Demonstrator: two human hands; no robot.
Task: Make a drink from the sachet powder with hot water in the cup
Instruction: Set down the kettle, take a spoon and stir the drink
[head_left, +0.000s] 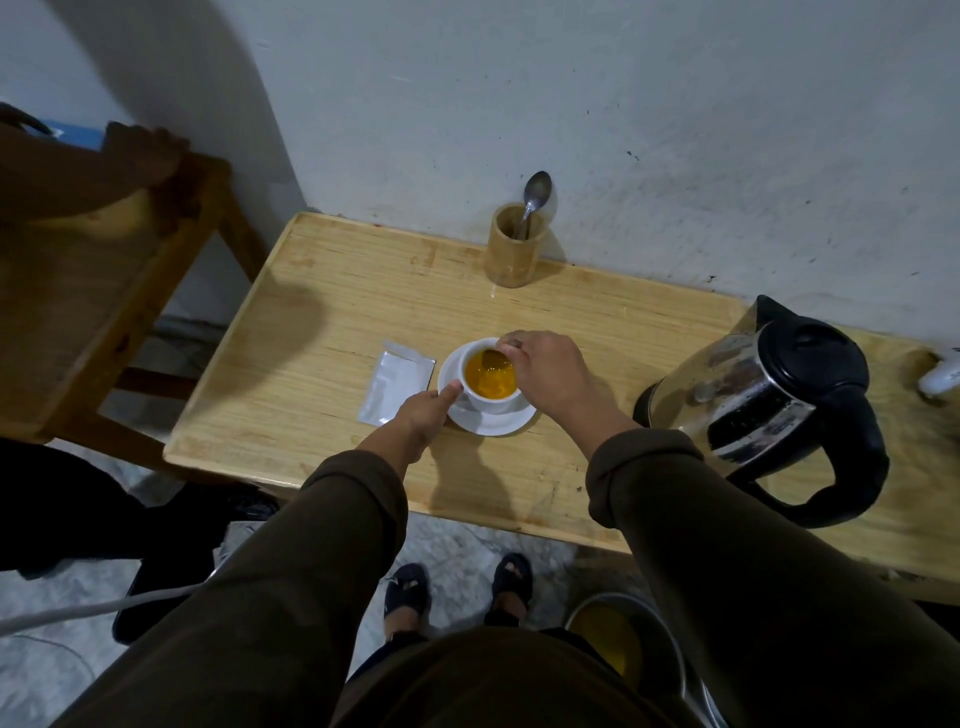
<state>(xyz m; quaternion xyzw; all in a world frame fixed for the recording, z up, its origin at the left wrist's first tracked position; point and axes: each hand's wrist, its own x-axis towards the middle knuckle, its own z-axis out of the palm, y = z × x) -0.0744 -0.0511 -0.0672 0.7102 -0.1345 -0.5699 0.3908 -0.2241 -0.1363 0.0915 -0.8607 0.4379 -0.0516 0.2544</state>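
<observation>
A white cup (491, 402) full of orange drink stands on a white saucer (493, 423) in the middle of the wooden table (322, 332). My right hand (545, 371) is over the cup's far rim, fingers pinched on a spoon (493, 358) whose bowl dips into the liquid. My left hand (426, 410) rests at the cup's left side, thumb against the cup wall and saucer rim. A torn silver sachet (397, 387) lies flat just left of the saucer.
A steel and black electric kettle (769, 400) stands at the right. A bamboo holder (516, 244) with a spoon stands at the wall. A wooden chair (104, 291) is at the left, another person's hand on it. A metal bowl (623, 644) sits on the floor.
</observation>
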